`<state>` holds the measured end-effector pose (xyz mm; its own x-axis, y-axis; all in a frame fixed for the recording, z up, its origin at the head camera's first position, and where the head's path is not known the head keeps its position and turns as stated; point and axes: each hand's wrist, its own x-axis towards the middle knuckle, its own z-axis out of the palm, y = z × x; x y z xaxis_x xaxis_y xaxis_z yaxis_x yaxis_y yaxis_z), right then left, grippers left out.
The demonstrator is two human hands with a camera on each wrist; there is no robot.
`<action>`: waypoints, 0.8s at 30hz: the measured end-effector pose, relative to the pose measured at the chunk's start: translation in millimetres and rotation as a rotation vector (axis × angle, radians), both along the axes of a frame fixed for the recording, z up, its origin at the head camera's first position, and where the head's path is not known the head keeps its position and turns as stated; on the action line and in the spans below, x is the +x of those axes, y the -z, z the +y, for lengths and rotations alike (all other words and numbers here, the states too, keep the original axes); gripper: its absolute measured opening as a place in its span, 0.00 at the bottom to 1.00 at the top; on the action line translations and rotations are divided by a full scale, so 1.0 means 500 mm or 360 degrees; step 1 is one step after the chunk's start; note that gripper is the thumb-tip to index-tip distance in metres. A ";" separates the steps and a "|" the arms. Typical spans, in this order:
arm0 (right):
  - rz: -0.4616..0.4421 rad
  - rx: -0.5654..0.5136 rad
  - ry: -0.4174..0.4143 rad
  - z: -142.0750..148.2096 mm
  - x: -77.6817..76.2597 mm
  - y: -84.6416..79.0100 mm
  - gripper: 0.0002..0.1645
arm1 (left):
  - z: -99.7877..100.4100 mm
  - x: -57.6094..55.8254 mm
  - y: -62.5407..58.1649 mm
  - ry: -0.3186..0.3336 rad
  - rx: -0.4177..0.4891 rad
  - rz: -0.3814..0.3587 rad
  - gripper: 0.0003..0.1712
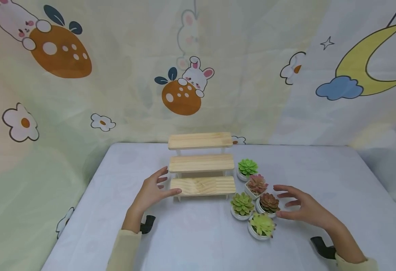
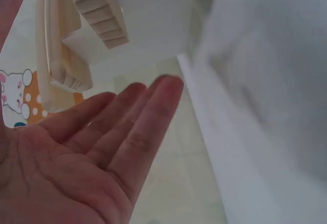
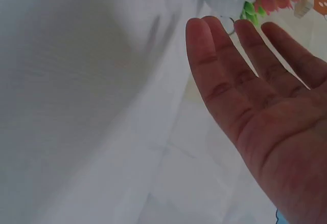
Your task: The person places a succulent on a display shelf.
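A three-step wooden shelf (image 1: 202, 163) with pale planks stands near the back of the table. My left hand (image 1: 155, 190) is at its left side, fingers spread, the thumb tip overlapping the lowest plank in the head view. In the left wrist view the plank ends (image 2: 99, 14) show beyond the extended fingers. My right hand (image 1: 301, 207) holds nothing and is beside the potted succulents, closest to the brown-red succulent (image 1: 269, 203). Grouped with it are a pink succulent (image 1: 257, 184), a bright green one (image 1: 247, 167), a green one (image 1: 242, 204) and a yellow-green one (image 1: 262, 224).
White cloth covers the table (image 1: 191, 237). Behind it hangs a printed curtain (image 1: 130, 75) with rabbits, flowers and a moon. Black straps (image 1: 322, 248) show at both wrists. The succulents stand close together, right of the shelf.
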<state>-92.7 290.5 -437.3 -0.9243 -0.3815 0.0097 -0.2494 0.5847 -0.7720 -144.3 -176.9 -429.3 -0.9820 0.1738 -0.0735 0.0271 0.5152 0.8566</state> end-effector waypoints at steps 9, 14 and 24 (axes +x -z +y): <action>-0.0071 -0.0068 -0.0160 -0.014 -0.001 0.023 0.44 | 0.006 -0.012 0.016 0.0068 0.0052 -0.0038 0.46; -0.0029 -0.0058 -0.0125 -0.023 -0.002 0.028 0.42 | 0.010 -0.011 0.016 0.0073 0.0073 -0.0055 0.41; -0.0004 -0.0074 -0.0114 -0.028 0.000 0.027 0.40 | 0.012 -0.010 0.016 0.0046 0.0082 -0.0088 0.41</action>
<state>-92.7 276.4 -450.9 -0.8948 -0.4456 0.0267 -0.2872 0.5290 -0.7986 -149.3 -170.9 -437.1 -0.9713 0.2067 -0.1179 -0.0071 0.4702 0.8825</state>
